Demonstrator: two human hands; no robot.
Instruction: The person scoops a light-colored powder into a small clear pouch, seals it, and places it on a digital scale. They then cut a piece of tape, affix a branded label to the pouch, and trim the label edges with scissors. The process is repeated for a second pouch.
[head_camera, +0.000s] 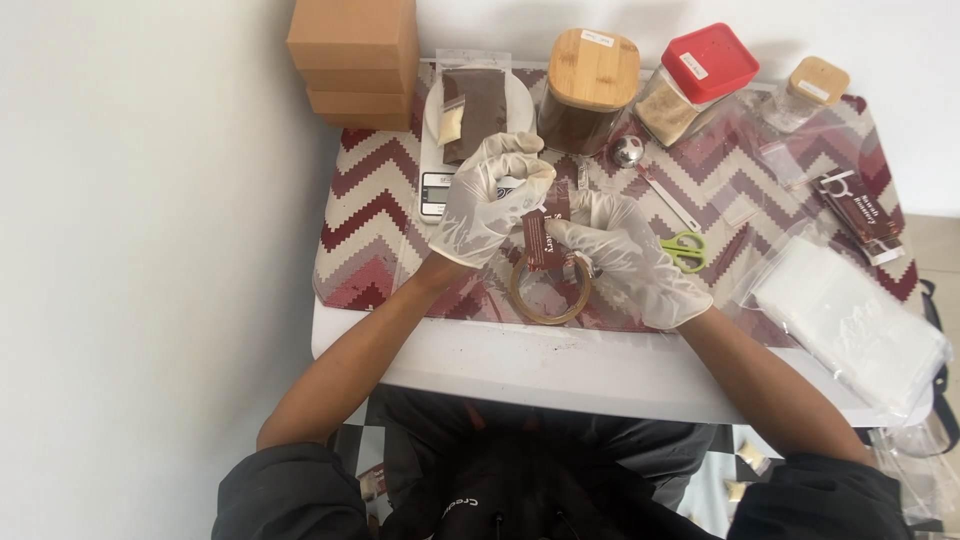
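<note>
Both my hands wear white gloves and meet over the middle of the chevron mat (380, 200). My left hand (487, 200) and my right hand (625, 255) together pinch a small dark brown sachet (540, 232), held upright between the fingertips. Just under the sachet lies a roll of clear tape (548, 292), partly covered by my right hand. A white kitchen scale (445, 150) behind my left hand carries a clear pouch of brown powder (474, 112).
Behind stand a bamboo-lidded jar (590, 90), a red-lidded container (697, 82) and a small jar (808, 92). Green scissors (684, 250), a metal scoop (630, 152), brown sachets (860, 212), a stack of clear bags (850, 320) and cardboard boxes (355, 62) surround the work spot.
</note>
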